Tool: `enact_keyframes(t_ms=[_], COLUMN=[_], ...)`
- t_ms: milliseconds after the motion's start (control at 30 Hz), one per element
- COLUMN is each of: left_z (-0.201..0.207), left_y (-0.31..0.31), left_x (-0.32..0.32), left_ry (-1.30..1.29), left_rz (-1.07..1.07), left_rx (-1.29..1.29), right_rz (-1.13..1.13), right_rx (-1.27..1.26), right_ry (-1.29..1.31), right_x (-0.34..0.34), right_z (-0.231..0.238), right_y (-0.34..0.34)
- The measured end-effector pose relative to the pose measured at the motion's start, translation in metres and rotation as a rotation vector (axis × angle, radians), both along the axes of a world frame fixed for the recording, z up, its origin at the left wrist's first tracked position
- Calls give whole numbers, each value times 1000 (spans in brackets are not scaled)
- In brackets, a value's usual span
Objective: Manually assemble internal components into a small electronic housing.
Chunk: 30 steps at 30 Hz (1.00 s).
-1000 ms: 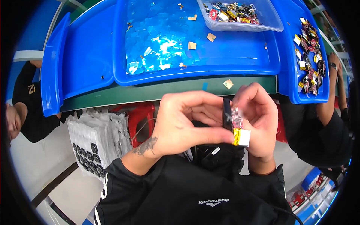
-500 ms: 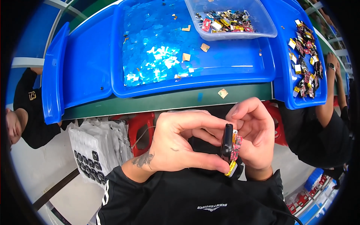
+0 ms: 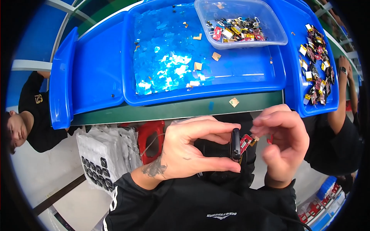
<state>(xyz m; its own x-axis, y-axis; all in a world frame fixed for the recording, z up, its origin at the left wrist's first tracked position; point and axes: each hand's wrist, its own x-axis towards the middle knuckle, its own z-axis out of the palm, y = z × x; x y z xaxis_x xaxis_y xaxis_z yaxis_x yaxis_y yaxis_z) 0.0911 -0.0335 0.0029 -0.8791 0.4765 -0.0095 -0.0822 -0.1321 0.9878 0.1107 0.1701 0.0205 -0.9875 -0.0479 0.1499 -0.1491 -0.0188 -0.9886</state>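
Note:
In front of my chest, my left hand (image 3: 192,148) grips a small black device casing (image 3: 235,144) on edge between thumb and fingertips. From the casing's right side a red circuit board (image 3: 245,142) sticks out at a tilt, with a gold-coloured flex strip (image 3: 254,141) at its outer end. My right hand (image 3: 285,140) is just right of the board, its fingers bent and apart from the thumb, holding nothing that I can see. The casing's far face is hidden from view.
A large blue tray (image 3: 246,83) holds shiny blue film pieces and a clear tub (image 3: 266,36) of small parts. At right, another blue tray (image 3: 313,111) carries circuit boards and yellow-wrapped parts. White trays of black pieces (image 3: 90,144) are stacked at lower left. People work on both sides.
My right hand has moved right, away from the casing, and its fingers have spread. The circuit board now juts out from the casing at an angle. The yellow part below is mostly hidden.

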Motion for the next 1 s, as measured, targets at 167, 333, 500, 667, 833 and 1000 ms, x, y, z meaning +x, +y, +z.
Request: enact_keyframes(t_ms=[167,333,500,667,833,1000], left_z=[-2,-6,-5,-5,-12,-18], left_y=[-2,-2,-2,-2,-6,-4], left_x=[2,6,5,7,1,3], left_ry=[246,299,405,279,210,-196], left_rz=[74,153,103,83,-16,-89], left_rx=[-149,-110,-197,-159,-2,310], right_rz=[106,8,60,96,222,233], right_rx=[304,152,193,490,417,10], right_ry=[43,-24,-10,130,-54,-428], right_x=[-8,1,-2,-8,-14,-5], right_z=[14,6,5,20,21,15], right_y=[-9,-9,-9,-6,1,9])
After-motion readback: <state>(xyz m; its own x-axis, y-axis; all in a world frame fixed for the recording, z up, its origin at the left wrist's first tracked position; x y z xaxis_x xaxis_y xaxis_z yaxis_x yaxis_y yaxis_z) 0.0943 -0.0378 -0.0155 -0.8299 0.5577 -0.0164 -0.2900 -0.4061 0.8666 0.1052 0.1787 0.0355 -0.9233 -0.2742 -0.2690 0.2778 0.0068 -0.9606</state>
